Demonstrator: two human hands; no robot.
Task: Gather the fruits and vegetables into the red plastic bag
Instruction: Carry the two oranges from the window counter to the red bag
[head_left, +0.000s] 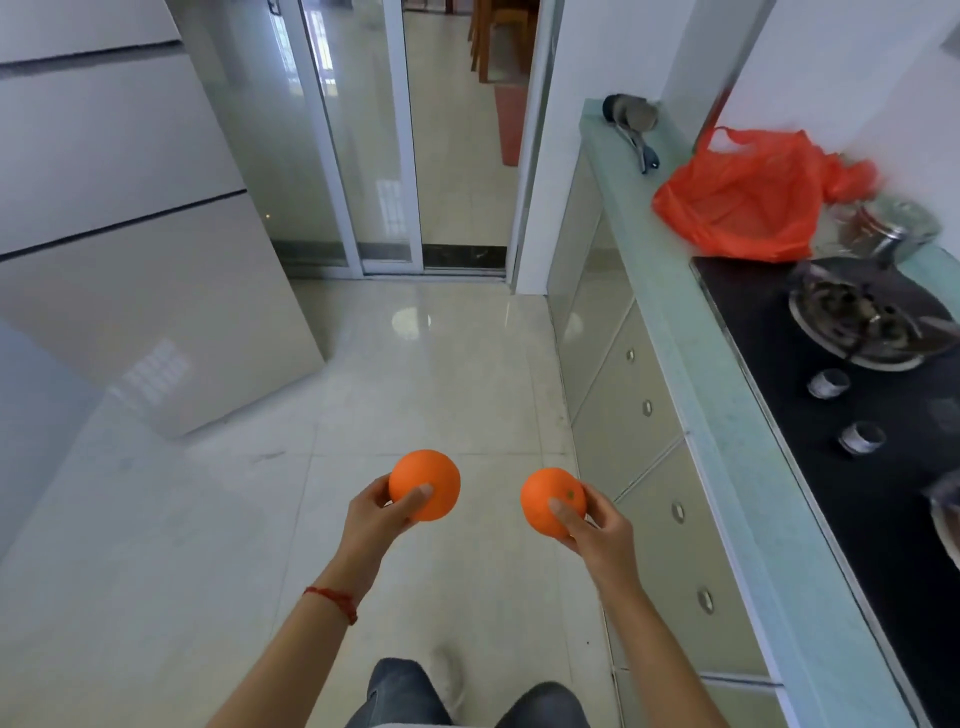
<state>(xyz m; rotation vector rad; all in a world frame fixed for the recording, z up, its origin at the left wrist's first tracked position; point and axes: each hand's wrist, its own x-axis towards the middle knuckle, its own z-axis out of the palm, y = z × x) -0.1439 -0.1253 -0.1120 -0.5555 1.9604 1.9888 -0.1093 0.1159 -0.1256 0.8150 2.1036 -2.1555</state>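
1. Oranges first: one orange (425, 484) gripped in the left hand (375, 514), thumb across the near face and fingers curled behind; second orange (552, 501) gripped likewise in the right hand (597, 530), stem dimple turned up toward the camera.
2. Both carried out in front at about the same height, apart from each other, over the tiled floor (426, 374); held from beneath and behind, probably so each can be tipped forward and let go without a change of grip.
3. One fruit per hand, most likely to save a second trip.
4. Red plastic bag (740, 200) well apart, ahead and to the right, slumped on the pale green countertop (670, 312) just beyond the black hob (831, 457); mouth loose and rumpled, handles flopped toward the wall. Contents not visible from here.
5. Bag mouth not held open by anything, so likely to need a free finger or a careful drop at its edge; risk of a round fruit rolling off the counter if it lands on the crumpled side.
6. Further out: burner (865, 325) and two knobs on the hob, a steel pot (896, 231) touching or just beside the bag, a dark utensil (636, 132) at the counter's far end, a sliding glass door (363, 135) beyond.
7. Judged stage: fruit in hand, carrying toward the bag, drop not yet made.
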